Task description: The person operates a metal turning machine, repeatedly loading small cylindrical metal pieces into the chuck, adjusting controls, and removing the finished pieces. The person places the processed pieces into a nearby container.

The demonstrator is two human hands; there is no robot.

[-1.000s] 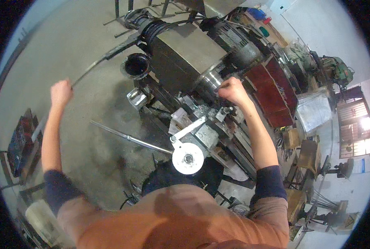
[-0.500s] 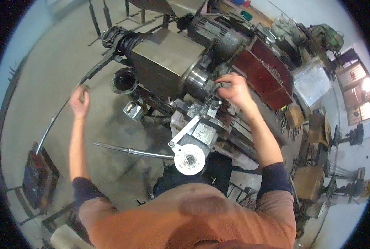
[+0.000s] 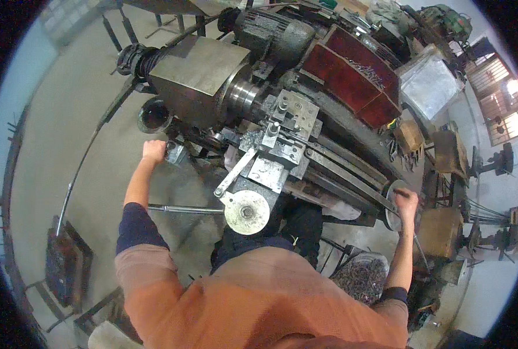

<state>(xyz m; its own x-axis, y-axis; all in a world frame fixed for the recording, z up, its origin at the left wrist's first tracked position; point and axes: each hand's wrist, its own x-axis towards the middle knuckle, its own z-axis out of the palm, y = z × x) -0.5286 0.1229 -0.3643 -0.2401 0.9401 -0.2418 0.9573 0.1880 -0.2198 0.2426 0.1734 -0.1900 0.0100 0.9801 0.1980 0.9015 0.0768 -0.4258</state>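
My left hand (image 3: 154, 151) is closed beside a small metal tin (image 3: 175, 153), left of the lathe's headstock (image 3: 198, 67). Whatever its fingers may hold is hidden. At the far right end of the lathe bed, my right hand (image 3: 406, 201) grips a round handwheel (image 3: 393, 220) at its dark handle. Between the hands is the tool carriage (image 3: 296, 110), with upright bolts and scattered metal chips. A shiny cylindrical chuck (image 3: 244, 96) sits to its left. Closer to my body lies a pale round dial wheel (image 3: 246, 212).
A long bar handle (image 3: 186, 209) sticks out left from the dial wheel. A thin rod (image 3: 78, 168) slopes down to a dark box (image 3: 67, 262) on the left. Behind the bed stands a red tray (image 3: 352, 81) holding chips. A container of chips (image 3: 360, 276) is by my right elbow.
My left hand has left the thin rod and moved right to the tin. My right hand has gone from beside the chuck to the handwheel at the far right. The view has shifted.
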